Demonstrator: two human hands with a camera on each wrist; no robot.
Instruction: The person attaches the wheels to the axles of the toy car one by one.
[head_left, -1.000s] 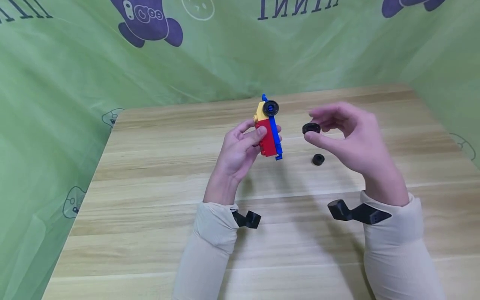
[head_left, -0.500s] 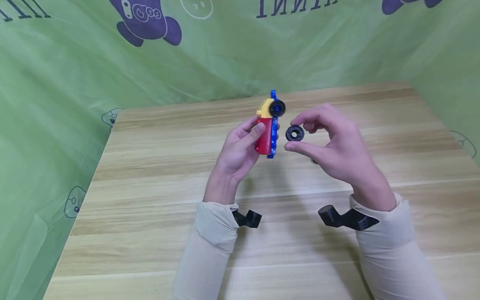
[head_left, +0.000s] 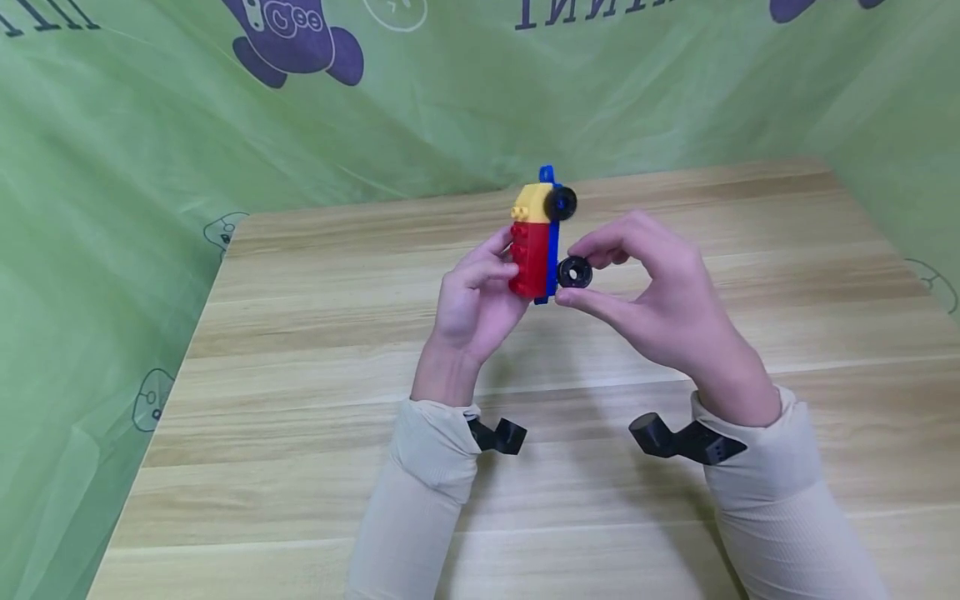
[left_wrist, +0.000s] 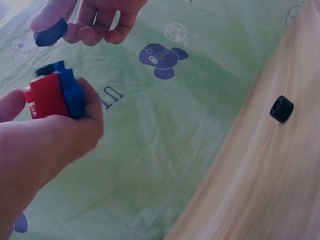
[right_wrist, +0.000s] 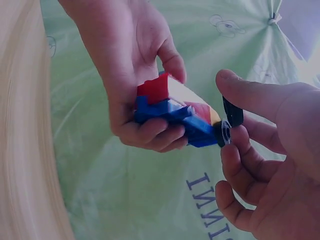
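Head view: L fingers [head_left: 491, 272] grip boxy, studded plastic toy car [head_left: 534, 254]; R fingers [head_left: 615, 236] pinch glossy blk ring-shaped wheel [head_left: 583, 273].

Left hand [head_left: 467, 321] partly hidden; 2 purple figures [head_left: 291, 50] on the curtain [head_left: 450, 125] cropped.
Head view: the toy vehicle [head_left: 534, 250] covers some fingers; the top edge cuts both figures.

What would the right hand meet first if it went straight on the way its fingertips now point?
Most likely the blue base of the toy car: in the head view the right hand, pinching a black wheel, points toward it, though exact depth is unclear.
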